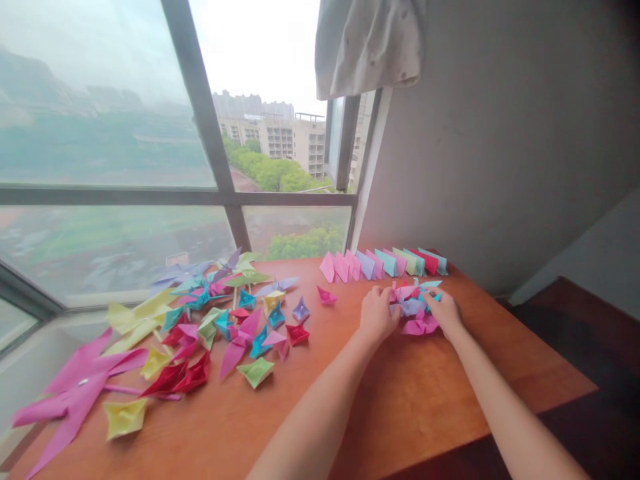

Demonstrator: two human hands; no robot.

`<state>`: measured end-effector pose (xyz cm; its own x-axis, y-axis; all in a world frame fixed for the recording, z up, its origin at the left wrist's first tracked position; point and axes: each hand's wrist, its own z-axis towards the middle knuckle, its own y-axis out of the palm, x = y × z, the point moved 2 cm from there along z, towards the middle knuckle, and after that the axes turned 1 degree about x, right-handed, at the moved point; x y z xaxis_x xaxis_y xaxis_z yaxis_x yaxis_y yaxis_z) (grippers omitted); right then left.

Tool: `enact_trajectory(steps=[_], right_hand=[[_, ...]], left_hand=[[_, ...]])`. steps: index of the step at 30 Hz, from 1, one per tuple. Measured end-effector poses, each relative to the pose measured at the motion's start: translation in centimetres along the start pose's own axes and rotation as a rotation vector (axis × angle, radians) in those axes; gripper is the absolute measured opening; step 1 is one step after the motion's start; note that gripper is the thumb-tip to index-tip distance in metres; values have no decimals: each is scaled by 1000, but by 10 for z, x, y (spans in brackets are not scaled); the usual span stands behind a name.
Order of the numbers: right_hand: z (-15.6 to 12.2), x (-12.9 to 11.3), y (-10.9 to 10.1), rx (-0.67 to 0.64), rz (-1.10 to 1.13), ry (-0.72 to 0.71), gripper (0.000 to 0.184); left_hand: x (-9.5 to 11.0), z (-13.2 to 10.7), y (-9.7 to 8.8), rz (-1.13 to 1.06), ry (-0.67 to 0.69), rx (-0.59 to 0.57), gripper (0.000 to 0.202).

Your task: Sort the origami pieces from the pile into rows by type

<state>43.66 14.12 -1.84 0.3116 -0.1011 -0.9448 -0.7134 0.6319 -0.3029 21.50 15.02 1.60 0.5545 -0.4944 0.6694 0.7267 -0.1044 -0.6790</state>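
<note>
A small cluster of folded paper figures (413, 308) in pink, lilac and blue lies on the right part of the wooden table. My left hand (381, 312) curls its fingers round the left side of this cluster, with the thumb against the paper. From the right, my right hand (445, 313) is closed on the cluster's edge, thumb and fingers at a blue piece. Part of the cluster is hidden behind my fingers, and its exact shapes are too blurred to make out. A bright pink folded piece (421, 325) sits at its near side.
A row of folded paper pieces (383, 264) stands along the table's (400, 407) far edge. Several small paper boats (257, 372) and pinwheels, including a large pink pinwheel (83, 382), spread over the left side. A window (280, 197) and grey wall (490, 147) border the table.
</note>
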Motion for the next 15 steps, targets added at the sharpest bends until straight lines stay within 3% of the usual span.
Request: enact_trajectory(steps=[4,8,11,15], right_hand=[[-44,-18,31,-35,167,48,37],[-89,-45,68,-104,336,101,35],[-120,-74,98,-183,430,116,33],[-159,-129,150,-321,502,81,34]], left_hand=[[0,-28,-20,-80,-14,74,34],[-3,-59,-54,-144,-72,192,34],[-8,-84,-93,-165,-105,290,35],[-22,-116,-162,-146,-111,410,36]])
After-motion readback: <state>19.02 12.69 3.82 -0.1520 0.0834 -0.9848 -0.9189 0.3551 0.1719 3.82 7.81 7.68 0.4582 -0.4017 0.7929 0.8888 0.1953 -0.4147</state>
